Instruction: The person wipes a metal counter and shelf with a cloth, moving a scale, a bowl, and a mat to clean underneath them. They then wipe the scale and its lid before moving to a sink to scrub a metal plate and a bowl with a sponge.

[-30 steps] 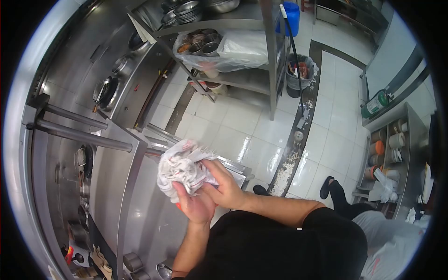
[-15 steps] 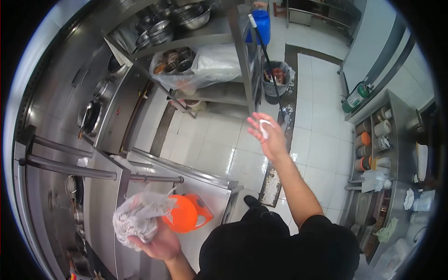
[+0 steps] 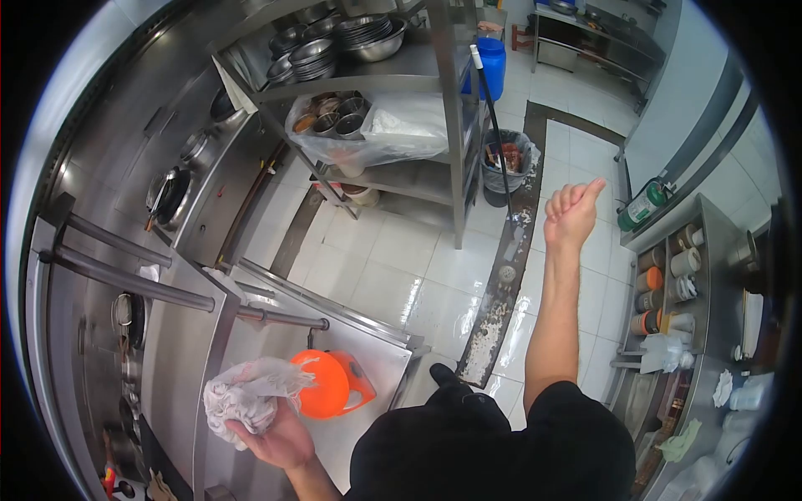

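Note:
My left hand (image 3: 280,436), at lower left, holds a bunched whitish cloth (image 3: 242,403) with a frayed, stringy end trailing to the right. Just beside that end, an orange plastic container (image 3: 324,386) rests in the metal sink area, apart from my fingers. On the right, my arm reaches forward over the tiled floor. My right hand (image 3: 571,215) is closed in a fist with the thumb pointing out; whatever it may hold is hidden. A bin with a plastic liner (image 3: 511,181), holding refuse, stands ahead and left of that fist.
A metal shelf rack (image 3: 458,159) carries steel bowls (image 3: 368,37) and a plastic-wrapped tray of cups. A black pole (image 3: 494,108) leans near a blue barrel (image 3: 494,71). A green cylinder (image 3: 643,210) stands at right by a shelf unit (image 3: 706,250). A metal rail (image 3: 134,284) crosses at left.
My right hand has moved right and turned over, its open fingers now curled into a fist; the small white piece seen in it is out of sight. My left hand keeps the cloth.

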`<state>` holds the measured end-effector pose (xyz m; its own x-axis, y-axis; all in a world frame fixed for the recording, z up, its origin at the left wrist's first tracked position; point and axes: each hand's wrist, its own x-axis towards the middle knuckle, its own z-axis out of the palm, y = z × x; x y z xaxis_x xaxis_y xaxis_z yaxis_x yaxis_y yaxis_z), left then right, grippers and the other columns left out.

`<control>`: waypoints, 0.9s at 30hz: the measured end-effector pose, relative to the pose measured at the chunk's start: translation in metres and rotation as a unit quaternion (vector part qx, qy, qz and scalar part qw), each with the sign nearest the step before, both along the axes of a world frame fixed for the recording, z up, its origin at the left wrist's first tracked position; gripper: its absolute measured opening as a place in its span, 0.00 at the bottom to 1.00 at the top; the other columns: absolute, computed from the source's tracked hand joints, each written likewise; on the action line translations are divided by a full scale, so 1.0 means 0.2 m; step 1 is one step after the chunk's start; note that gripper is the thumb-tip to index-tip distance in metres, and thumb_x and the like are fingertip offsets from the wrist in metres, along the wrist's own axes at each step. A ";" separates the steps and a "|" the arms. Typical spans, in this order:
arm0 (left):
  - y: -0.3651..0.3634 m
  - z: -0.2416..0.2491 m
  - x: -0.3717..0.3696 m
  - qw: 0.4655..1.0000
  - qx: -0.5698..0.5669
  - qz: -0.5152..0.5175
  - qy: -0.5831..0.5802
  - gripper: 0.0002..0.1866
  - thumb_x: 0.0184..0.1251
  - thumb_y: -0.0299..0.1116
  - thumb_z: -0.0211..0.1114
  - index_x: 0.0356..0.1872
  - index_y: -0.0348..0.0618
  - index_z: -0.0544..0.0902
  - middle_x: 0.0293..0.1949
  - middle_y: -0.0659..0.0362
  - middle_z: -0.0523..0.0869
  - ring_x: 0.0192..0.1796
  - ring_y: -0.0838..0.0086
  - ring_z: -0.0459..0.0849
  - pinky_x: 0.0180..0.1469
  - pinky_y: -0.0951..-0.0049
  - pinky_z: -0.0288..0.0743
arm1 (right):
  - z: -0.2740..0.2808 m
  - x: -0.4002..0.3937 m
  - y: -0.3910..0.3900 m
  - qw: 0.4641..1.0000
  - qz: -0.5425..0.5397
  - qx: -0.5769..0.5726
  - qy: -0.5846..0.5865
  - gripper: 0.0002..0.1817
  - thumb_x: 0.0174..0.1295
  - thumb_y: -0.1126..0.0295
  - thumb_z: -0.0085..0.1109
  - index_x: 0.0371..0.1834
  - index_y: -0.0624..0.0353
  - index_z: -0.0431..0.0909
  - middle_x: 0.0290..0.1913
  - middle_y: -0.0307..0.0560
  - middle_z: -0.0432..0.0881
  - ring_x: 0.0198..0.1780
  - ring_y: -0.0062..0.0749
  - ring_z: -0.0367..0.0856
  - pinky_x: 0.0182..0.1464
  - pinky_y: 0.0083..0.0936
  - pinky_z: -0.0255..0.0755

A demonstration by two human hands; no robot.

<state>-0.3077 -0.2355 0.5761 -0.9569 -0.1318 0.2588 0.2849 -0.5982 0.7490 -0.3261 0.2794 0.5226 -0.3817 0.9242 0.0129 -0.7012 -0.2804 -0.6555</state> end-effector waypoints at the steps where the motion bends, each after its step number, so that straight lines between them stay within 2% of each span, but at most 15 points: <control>1: 0.00 0.00 0.00 1.000 0.005 0.012 -0.006 0.35 0.85 0.57 0.45 0.81 0.45 0.58 0.78 0.55 0.64 0.80 0.58 0.62 0.81 0.47 0.52 | 0.02 0.00 0.03 1.000 -0.001 0.005 0.007 0.34 0.80 0.35 0.39 0.20 0.49 0.61 0.16 0.33 0.57 0.15 0.21 0.51 0.17 0.22 0.46; 4: 0.00 0.02 0.03 0.999 0.031 0.010 -0.016 0.35 0.85 0.57 0.45 0.81 0.45 0.59 0.78 0.55 0.65 0.80 0.58 0.63 0.81 0.47 0.52 | 0.10 -0.02 0.11 0.998 0.003 0.035 0.045 0.36 0.79 0.34 0.38 0.18 0.47 0.58 0.15 0.32 0.54 0.16 0.22 0.51 0.18 0.23 0.48; 6: -0.02 0.03 0.03 0.999 0.034 -0.014 -0.001 0.34 0.84 0.55 0.47 0.81 0.45 0.60 0.78 0.54 0.66 0.79 0.58 0.64 0.80 0.48 0.53 | 0.21 -0.02 0.16 0.991 -0.052 0.113 0.049 0.33 0.80 0.36 0.39 0.22 0.49 0.64 0.16 0.33 0.58 0.18 0.23 0.56 0.22 0.24 0.54; 7: -0.04 0.03 0.03 0.999 0.036 -0.026 0.006 0.34 0.84 0.55 0.48 0.80 0.44 0.61 0.77 0.54 0.67 0.79 0.58 0.64 0.80 0.48 0.54 | 0.28 0.01 0.20 0.969 -0.115 0.217 0.035 0.30 0.81 0.41 0.39 0.27 0.50 0.68 0.19 0.36 0.64 0.22 0.24 0.62 0.25 0.24 0.59; 8: -0.05 0.04 0.03 0.999 0.043 -0.020 -0.004 0.34 0.84 0.55 0.48 0.80 0.45 0.62 0.77 0.54 0.68 0.78 0.58 0.65 0.80 0.48 0.54 | 0.37 0.03 0.23 0.931 -0.176 0.317 0.023 0.26 0.82 0.45 0.39 0.32 0.52 0.72 0.23 0.38 0.70 0.26 0.25 0.69 0.29 0.24 0.64; 11: -0.12 0.05 0.05 0.998 0.049 -0.037 -0.027 0.33 0.83 0.55 0.49 0.78 0.46 0.66 0.76 0.54 0.70 0.78 0.57 0.66 0.80 0.48 0.54 | 0.67 0.17 0.21 0.779 -0.407 0.471 0.074 0.12 0.78 0.64 0.45 0.48 0.62 0.70 0.40 0.52 0.77 0.43 0.36 0.79 0.40 0.31 0.77; 13: -0.21 0.05 0.09 0.995 0.039 -0.092 -0.028 0.32 0.82 0.55 0.49 0.77 0.47 0.69 0.75 0.55 0.71 0.77 0.57 0.67 0.80 0.48 0.54 | 0.76 0.22 0.18 0.696 -0.514 0.494 0.082 0.11 0.76 0.70 0.48 0.53 0.66 0.68 0.46 0.58 0.77 0.48 0.43 0.81 0.47 0.36 0.81; 15: -0.27 0.04 0.12 0.998 0.033 -0.058 -0.021 0.31 0.81 0.55 0.49 0.76 0.48 0.70 0.75 0.56 0.73 0.77 0.58 0.68 0.79 0.48 0.55 | 0.85 0.15 0.03 0.652 -0.608 0.438 0.116 0.14 0.74 0.73 0.51 0.58 0.68 0.66 0.47 0.59 0.77 0.49 0.48 0.81 0.51 0.40 0.81; 16: -0.30 0.04 0.14 0.999 0.030 -0.041 -0.018 0.31 0.81 0.55 0.49 0.76 0.48 0.71 0.74 0.57 0.73 0.77 0.58 0.68 0.79 0.48 0.55 | 0.79 0.12 0.09 0.650 -0.600 0.459 0.085 0.16 0.73 0.73 0.53 0.61 0.68 0.70 0.50 0.59 0.78 0.50 0.51 0.81 0.56 0.42 0.80; 18: -0.37 0.06 0.19 0.999 0.012 -0.043 -0.013 0.31 0.81 0.55 0.50 0.75 0.48 0.72 0.74 0.57 0.74 0.76 0.58 0.69 0.79 0.47 0.55 | 0.31 -0.11 0.63 0.568 -0.610 0.476 -0.280 0.18 0.72 0.69 0.59 0.61 0.67 0.74 0.56 0.62 0.79 0.56 0.55 0.81 0.62 0.44 0.77; 19: -0.41 0.06 0.20 0.999 0.001 -0.048 -0.014 0.31 0.81 0.55 0.50 0.74 0.48 0.73 0.73 0.58 0.75 0.76 0.58 0.69 0.79 0.46 0.54 | 0.06 -0.27 0.87 0.680 -0.471 0.451 -0.336 0.24 0.69 0.64 0.66 0.62 0.67 0.77 0.64 0.63 0.79 0.66 0.57 0.77 0.71 0.47 0.70; 20: -0.44 0.06 0.21 0.999 -0.001 -0.043 -0.019 0.31 0.81 0.55 0.50 0.74 0.48 0.73 0.73 0.57 0.75 0.76 0.58 0.69 0.79 0.46 0.54 | -0.24 -0.42 1.04 0.625 -0.404 0.506 -0.436 0.31 0.66 0.60 0.69 0.68 0.67 0.73 0.69 0.68 0.74 0.73 0.62 0.70 0.75 0.50 0.63; 22: -0.49 0.05 0.21 0.999 -0.005 -0.026 -0.022 0.31 0.80 0.55 0.51 0.74 0.47 0.73 0.73 0.57 0.75 0.75 0.58 0.70 0.79 0.46 0.54 | -0.69 -0.54 1.07 0.653 -0.353 0.442 -0.504 0.35 0.66 0.58 0.69 0.70 0.67 0.71 0.70 0.71 0.72 0.74 0.64 0.66 0.77 0.51 0.60; 24: -0.52 0.05 0.22 0.999 0.017 -0.006 -0.028 0.31 0.80 0.55 0.51 0.74 0.47 0.74 0.73 0.57 0.75 0.76 0.59 0.69 0.79 0.46 0.54 | -0.86 -0.51 0.96 0.673 -0.367 0.381 -0.516 0.38 0.66 0.54 0.68 0.72 0.69 0.69 0.70 0.70 0.72 0.73 0.64 0.67 0.76 0.49 0.62; 27: -0.53 0.05 0.24 0.998 0.013 0.012 -0.056 0.31 0.80 0.54 0.52 0.73 0.45 0.74 0.72 0.57 0.77 0.74 0.59 0.71 0.78 0.47 0.57 | -1.13 -0.44 0.71 0.691 -0.324 0.367 -0.531 0.34 0.67 0.56 0.66 0.69 0.68 0.73 0.67 0.68 0.76 0.71 0.60 0.70 0.73 0.48 0.65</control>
